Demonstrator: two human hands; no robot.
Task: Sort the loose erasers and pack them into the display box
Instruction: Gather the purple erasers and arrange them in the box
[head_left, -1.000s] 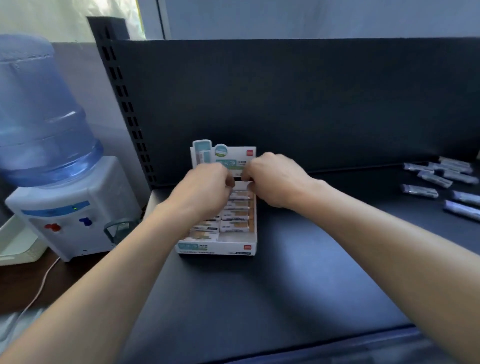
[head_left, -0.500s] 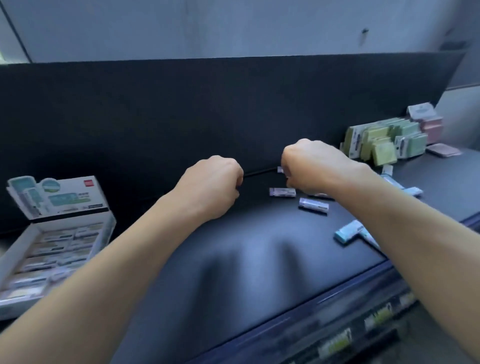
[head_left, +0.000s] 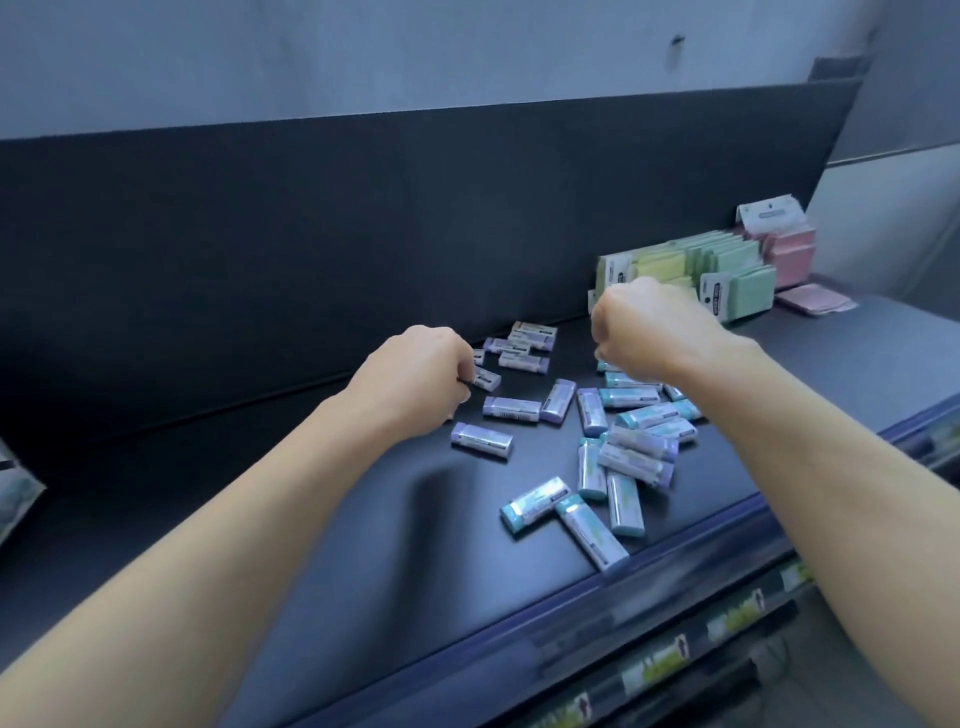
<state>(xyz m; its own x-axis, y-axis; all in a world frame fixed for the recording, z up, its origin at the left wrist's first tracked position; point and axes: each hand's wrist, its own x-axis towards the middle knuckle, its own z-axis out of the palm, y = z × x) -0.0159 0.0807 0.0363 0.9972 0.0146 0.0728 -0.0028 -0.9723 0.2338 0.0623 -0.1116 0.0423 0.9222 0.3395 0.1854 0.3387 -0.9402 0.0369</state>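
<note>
Right now, at the far left edge, a pale blurred corner that is probably the display box (head_left: 11, 486) is just poking into view, well apart from everything you are sorting. Your left hand (head_left: 415, 374) is hanging over the dark shelf (head_left: 311, 519) with its fingers curled, and it appears to be pinching the near end of a small eraser (head_left: 487, 378) lying at the edge of the scatter. Beside it the purple erasers (head_left: 511, 408) are lying loose and mostly apart, while further right the teal erasers (head_left: 535, 505) are crowding together, some overlapping and a few sitting close to the front lip. By the look of them they are going to feel light and firm, and their glossy sleeves are likely making them slippery, so you are better off taking each one across its two long sides near the middle, not by an end. Your right hand (head_left: 644, 322) is hovering above the teal pile, clenched with its back towards you; I cannot tell whether it is holding anything. Behind it, green, yellow and pink sticky-note packs (head_left: 727, 270) are standing in rows against the back panel.
</note>
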